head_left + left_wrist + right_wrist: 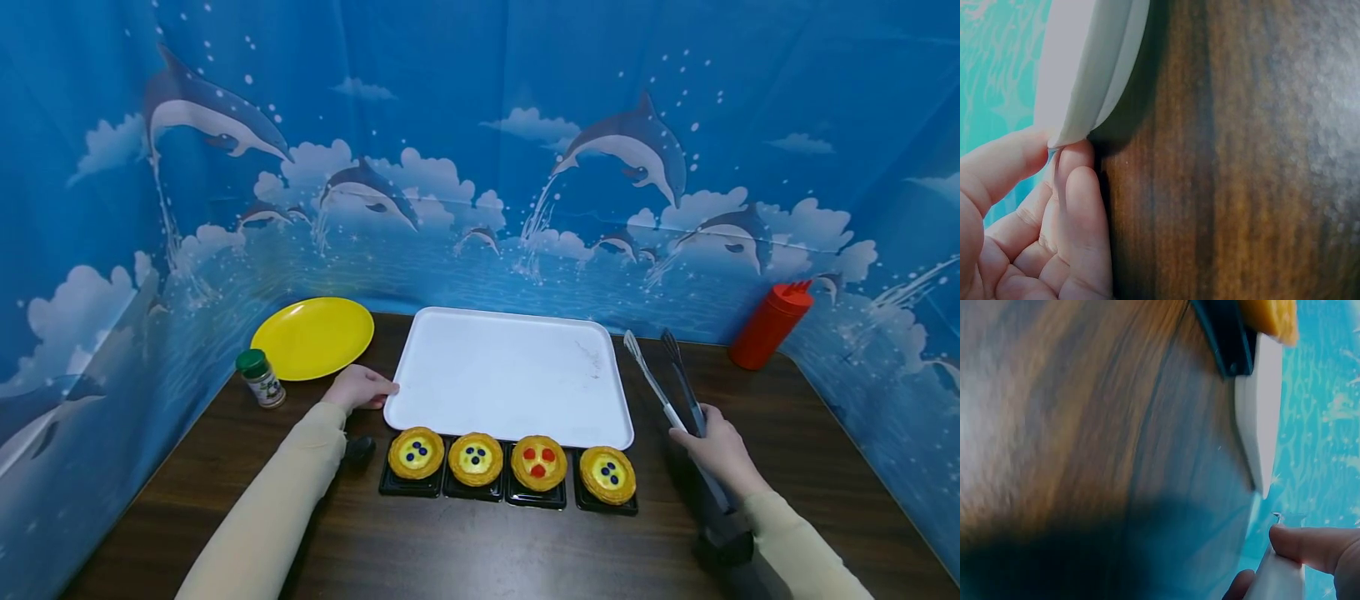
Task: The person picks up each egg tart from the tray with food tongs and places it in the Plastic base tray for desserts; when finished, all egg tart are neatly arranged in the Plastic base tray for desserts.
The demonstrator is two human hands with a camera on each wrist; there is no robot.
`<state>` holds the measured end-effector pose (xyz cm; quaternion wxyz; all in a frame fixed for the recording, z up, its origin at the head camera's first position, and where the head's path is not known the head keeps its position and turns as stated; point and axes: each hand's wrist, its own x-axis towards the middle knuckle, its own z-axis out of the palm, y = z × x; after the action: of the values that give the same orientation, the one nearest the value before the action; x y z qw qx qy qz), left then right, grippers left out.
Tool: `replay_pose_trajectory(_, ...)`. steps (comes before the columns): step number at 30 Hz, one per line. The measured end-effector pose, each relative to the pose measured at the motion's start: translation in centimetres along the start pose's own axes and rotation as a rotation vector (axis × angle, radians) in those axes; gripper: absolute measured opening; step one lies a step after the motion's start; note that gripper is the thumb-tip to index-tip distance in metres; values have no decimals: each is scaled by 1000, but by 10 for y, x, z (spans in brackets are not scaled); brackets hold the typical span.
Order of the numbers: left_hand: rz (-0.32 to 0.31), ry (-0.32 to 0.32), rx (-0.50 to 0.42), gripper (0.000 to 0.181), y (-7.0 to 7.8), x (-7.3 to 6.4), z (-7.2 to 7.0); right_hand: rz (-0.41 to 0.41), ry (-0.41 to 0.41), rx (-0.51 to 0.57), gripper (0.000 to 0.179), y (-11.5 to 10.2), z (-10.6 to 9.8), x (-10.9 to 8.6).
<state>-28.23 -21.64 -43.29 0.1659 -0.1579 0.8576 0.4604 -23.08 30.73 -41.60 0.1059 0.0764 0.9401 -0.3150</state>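
Note:
My left hand (360, 389) pinches the left edge of a white rectangular tray (510, 375); in the left wrist view thumb and forefinger meet at the tray's rim (1100, 75). My right hand (718, 454), to the right of the tray, grips a pair of tongs (649, 379) whose two tips spread apart and point away from me. In the right wrist view the thumb lies on the pale handle of the tongs (1280, 578). Along the tray's near side sit several egg tarts on small black bases, one with red toppings (539, 463), the others with dark blue ones (416, 453).
A yellow plate (313, 337) lies at the back left, with a green-capped seasoning jar (262, 379) beside it. At the back right stands a red squeeze bottle (770, 327). A blue dolphin-print curtain (465, 100) surrounds the dark wooden table (480, 554).

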Motion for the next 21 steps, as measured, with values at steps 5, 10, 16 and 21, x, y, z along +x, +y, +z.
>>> replay_pose_trajectory(5,7,0,12,34,0,0,0,38,15,10,78,3,0,8)
replay_pose_trajectory(10,-3,1,19,35,-3,5,-2,75,6,13,75,2,0,13)
replay_pose_trajectory(16,-6,-1,17,35,-3,6,0,121,-10,-5,76,2,-1,18)
replay_pose_trajectory(21,-13,3,24,36,-1,4,0,105,-14,-44,78,3,-1,23)
